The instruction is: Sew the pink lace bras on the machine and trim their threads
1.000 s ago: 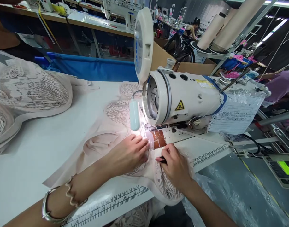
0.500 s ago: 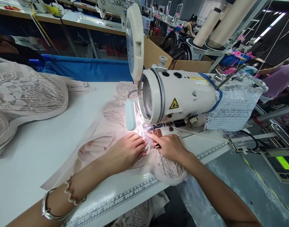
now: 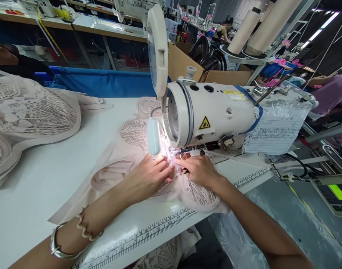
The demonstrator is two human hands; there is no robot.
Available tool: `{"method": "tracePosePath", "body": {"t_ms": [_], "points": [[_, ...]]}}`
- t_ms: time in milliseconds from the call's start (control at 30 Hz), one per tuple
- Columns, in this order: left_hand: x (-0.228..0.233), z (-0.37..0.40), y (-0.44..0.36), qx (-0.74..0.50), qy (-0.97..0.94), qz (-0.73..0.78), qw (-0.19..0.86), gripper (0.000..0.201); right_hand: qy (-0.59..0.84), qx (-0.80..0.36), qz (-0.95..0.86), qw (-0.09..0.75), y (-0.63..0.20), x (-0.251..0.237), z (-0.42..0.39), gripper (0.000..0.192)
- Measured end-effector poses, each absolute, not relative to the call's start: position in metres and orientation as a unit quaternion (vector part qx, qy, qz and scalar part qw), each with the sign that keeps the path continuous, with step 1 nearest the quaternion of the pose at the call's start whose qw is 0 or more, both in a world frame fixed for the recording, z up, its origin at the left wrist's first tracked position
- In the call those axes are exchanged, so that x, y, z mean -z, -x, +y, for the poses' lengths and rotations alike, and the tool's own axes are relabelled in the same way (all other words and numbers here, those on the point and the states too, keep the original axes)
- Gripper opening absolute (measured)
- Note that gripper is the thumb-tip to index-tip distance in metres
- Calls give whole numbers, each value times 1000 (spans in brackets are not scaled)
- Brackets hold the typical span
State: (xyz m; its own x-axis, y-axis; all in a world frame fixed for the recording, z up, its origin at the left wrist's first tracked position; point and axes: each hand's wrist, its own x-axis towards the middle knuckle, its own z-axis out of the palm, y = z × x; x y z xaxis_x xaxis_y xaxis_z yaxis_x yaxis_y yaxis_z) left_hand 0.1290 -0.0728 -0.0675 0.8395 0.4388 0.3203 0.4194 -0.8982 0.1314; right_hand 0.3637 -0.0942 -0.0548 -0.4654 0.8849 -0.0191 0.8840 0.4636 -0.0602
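Observation:
Beige lace bra pieces (image 3: 200, 194) lie on the white table under the sewing machine (image 3: 215, 112), their moulded cups patterned with lace. My left hand (image 3: 148, 175) rests on the fabric left of the lit needle area, fingers bent and closed on its edge. On the other side, my right hand (image 3: 200, 170) grips the fabric with its index finger stretched toward the presser foot. A small dark object shows beneath the right fingers; I cannot make out what it is. The needle itself is lost in the glare beside a pale blue lamp (image 3: 153, 137).
A stack of lace bra pieces (image 3: 33, 112) sits at the left. Ruler markings (image 3: 143, 239) run along the table's front edge. A blue cloth bin (image 3: 103, 80) and cardboard box (image 3: 182, 61) stand behind. A control panel (image 3: 335, 194) is at the right; other people sit farther back.
The bra fabric has shifted slightly away from me, toward the machine, its near right cup moving up a little. Both hands stay on it, and the right hand has edged forward.

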Motion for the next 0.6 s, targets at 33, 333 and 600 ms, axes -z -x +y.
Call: {"method": "tracePosePath", "body": {"t_ms": [33,333,600], "points": [[68,-73,-129,-169,-959,227,23,29,519,-32,-854,10,-364,55,-93,59],[65,-75,-128,-150,-958,243,7,42,463,-17,-885,44,-375,60,-85,54],[67,-75,-127,-148,-958,246,-4,44,482,-28,-875,35,-375,57,-76,49]]}}
